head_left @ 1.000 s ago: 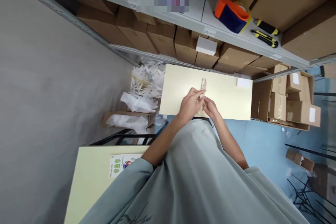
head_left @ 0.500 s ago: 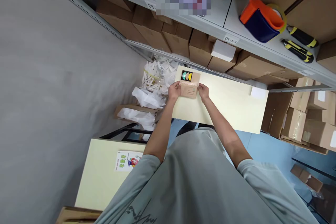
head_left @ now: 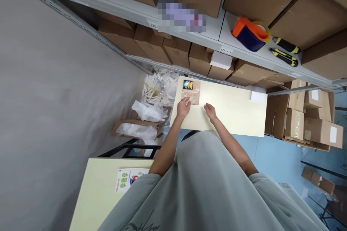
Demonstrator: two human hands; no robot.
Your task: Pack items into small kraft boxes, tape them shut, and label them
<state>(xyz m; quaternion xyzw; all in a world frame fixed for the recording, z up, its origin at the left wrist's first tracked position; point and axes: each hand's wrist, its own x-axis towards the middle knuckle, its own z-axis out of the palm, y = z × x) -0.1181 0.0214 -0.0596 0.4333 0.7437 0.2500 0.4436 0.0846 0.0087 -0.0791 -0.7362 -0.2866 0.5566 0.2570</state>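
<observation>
A flat brown packet (head_left: 191,92) with a dark label at its far end lies on the far left corner of a pale yellow table (head_left: 233,112). My left hand (head_left: 183,107) rests just below the packet, its fingertips at the packet's near edge. My right hand (head_left: 209,110) lies on the bare table a little to the right of the packet, apart from it, holding nothing. Both hands have loosely bent fingers.
A small white box (head_left: 257,96) sits at the table's far right. White plastic bags (head_left: 155,90) are heaped left of the table. A shelf holds cardboard boxes (head_left: 176,52), an orange tape dispenser (head_left: 251,36) and utility knives (head_left: 284,52). A second table (head_left: 94,195) with a printed card stands near me.
Both hands held the packet by its sides half a second ago. They have let go and drawn back toward me, and the packet now lies flat on the table.
</observation>
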